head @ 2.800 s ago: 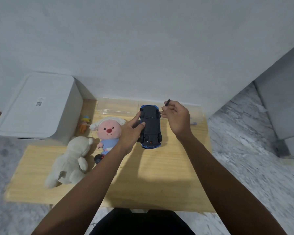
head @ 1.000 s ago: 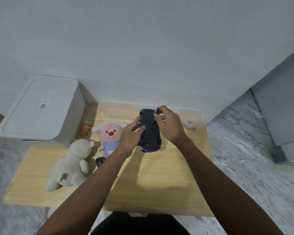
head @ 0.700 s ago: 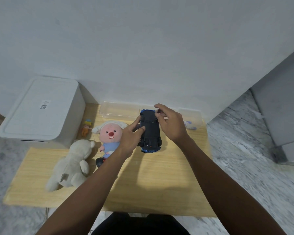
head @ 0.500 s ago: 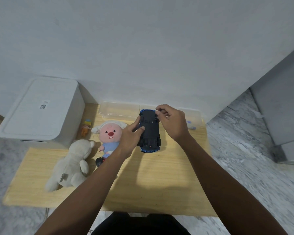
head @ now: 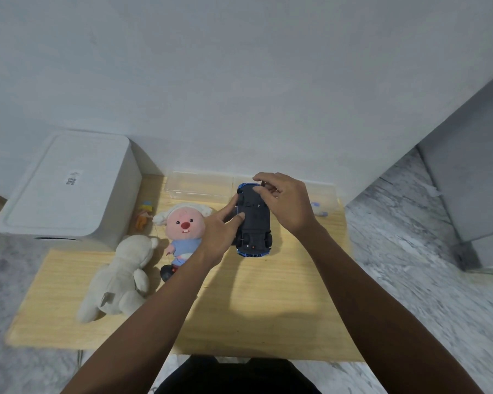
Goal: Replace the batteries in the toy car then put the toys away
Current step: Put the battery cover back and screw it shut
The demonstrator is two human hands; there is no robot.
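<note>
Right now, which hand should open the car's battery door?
The right hand, probably: its fingers already pinch something small at the upturned toy car underside, while the left hand steadies the car's side.

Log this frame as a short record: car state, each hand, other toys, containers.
car: toy car lies upside down on the wooden table, black underside up
left hand: left hand steadies the car's side
right hand: right hand pinches something small at the car's far end
other toys: white plush, pink plush, small figure
containers: white lidded bin, clear boxes
</note>
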